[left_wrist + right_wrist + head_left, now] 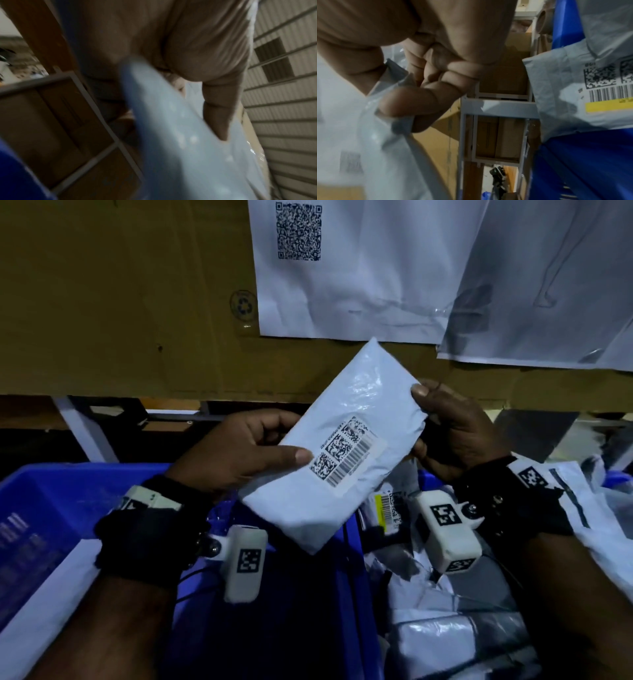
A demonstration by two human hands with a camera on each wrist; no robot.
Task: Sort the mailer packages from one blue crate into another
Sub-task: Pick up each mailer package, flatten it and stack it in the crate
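Note:
A white mailer package (342, 446) with a barcode label (346, 455) hangs tilted in the air above the gap between two blue crates. My left hand (246, 450) grips its left edge, thumb on the front beside the label. My right hand (452, 429) pinches its upper right edge, thumb on top and fingers curled behind. The left wrist view shows the same mailer (180, 135) edge-on under my thumb. In the right wrist view my curled fingers (426, 102) pinch the mailer's (351, 121) plastic edge.
The left blue crate (51, 508) holds a white sheet along its near wall. The right blue crate (352, 594) is piled with several grey and white mailers (445, 628). A cardboard wall (120, 302) with white QR sheets (342, 268) stands behind; shelving frames lie below.

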